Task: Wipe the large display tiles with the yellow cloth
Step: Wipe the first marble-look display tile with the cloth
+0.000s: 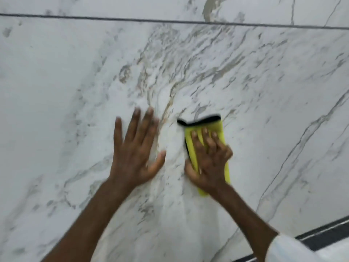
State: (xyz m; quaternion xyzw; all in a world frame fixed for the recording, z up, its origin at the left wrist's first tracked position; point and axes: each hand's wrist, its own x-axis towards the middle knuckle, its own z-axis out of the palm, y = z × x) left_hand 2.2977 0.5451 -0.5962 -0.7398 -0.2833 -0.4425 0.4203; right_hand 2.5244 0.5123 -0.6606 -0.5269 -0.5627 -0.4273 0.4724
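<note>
Tile [264, 82], a big glossy marble-patterned slab, fills the view. It looks hard, stiff and slick, so it wants flat pressure rather than a grip. The left hand [136, 148] lies open on it, fingers spread, bracing. Near it, the right hand [209, 159] bends its fingers over the yellow cloth [192, 148], pinning it to the tile. The cloth looks soft, light and folded, with a black edge. It is best held under the palm so it cannot slip out.
</note>
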